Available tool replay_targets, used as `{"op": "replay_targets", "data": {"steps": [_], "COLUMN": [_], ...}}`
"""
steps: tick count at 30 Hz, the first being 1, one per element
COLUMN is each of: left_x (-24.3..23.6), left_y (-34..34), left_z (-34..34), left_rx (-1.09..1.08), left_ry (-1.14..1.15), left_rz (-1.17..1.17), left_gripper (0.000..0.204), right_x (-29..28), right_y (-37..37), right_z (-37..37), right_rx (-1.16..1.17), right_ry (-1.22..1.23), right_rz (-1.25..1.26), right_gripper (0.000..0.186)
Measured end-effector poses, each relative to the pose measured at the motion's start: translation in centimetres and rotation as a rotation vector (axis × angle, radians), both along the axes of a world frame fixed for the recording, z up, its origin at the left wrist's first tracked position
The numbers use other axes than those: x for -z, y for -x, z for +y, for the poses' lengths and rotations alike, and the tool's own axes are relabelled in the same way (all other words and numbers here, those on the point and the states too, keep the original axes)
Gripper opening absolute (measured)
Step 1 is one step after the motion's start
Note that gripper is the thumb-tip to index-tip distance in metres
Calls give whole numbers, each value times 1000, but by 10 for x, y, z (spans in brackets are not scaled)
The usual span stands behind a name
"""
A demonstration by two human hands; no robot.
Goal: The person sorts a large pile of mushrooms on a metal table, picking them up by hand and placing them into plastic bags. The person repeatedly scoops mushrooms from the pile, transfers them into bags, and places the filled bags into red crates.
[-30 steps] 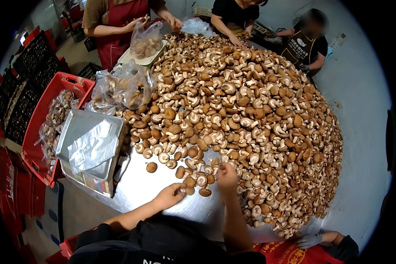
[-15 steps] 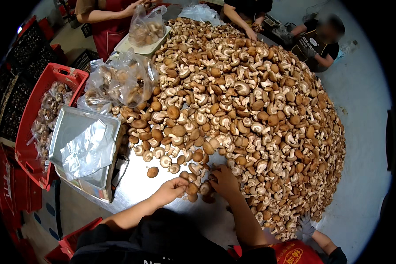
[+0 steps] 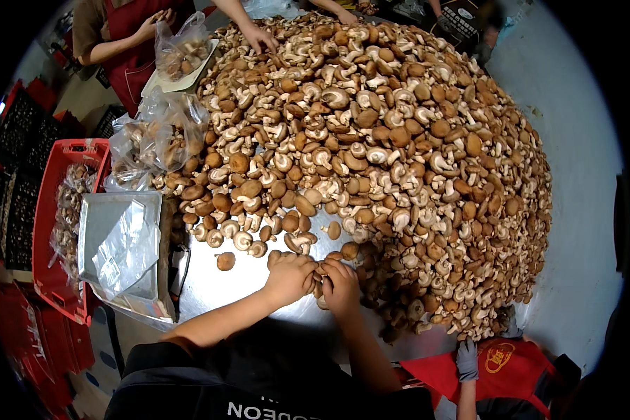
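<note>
Close together over the near part of the metal table, my left hand and my right hand nearly meet at the fingertips. Each has its fingers curled around shiitake mushrooms, which they mostly cover. A bit of brown mushroom shows between them. Just beyond lie loose shiitake, one brown cap by my right fingers and another alone to the left. The big heap of shiitake, brown caps and pale stems mixed, rises ahead and to the right.
At left stands a scale with clear plastic bags on its tray, beside a red crate of bagged mushrooms. Filled clear bags sit beyond it. Co-workers reach in at the far side; a gloved hand is at lower right.
My view has shifted, and the heap appears further left. My hands have come together, the left now curled over mushrooms beside the right. A co-worker's hand now reaches onto the heap's far edge.
</note>
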State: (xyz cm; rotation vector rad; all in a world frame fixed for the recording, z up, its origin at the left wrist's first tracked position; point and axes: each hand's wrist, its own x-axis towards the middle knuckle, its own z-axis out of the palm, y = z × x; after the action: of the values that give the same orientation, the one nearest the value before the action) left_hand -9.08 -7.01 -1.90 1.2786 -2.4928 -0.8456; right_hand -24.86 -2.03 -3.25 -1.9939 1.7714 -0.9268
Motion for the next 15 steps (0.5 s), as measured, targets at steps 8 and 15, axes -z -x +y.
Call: {"op": "replay_targets", "data": {"steps": [8, 15], "left_x": [-14, -20], "left_y": [-20, -18], "left_z": [18, 17], "left_rx": [-129, -388], "left_ry": [-209, -881], "left_rz": [300, 978], "left_gripper": [33, 45], "right_x": [0, -49], "right_y": [3, -17], "right_z": [-23, -11], "right_rx": [40, 33], "right_ry": [-32, -37], "right_rz": [41, -378], "right_gripper": [31, 40]}}
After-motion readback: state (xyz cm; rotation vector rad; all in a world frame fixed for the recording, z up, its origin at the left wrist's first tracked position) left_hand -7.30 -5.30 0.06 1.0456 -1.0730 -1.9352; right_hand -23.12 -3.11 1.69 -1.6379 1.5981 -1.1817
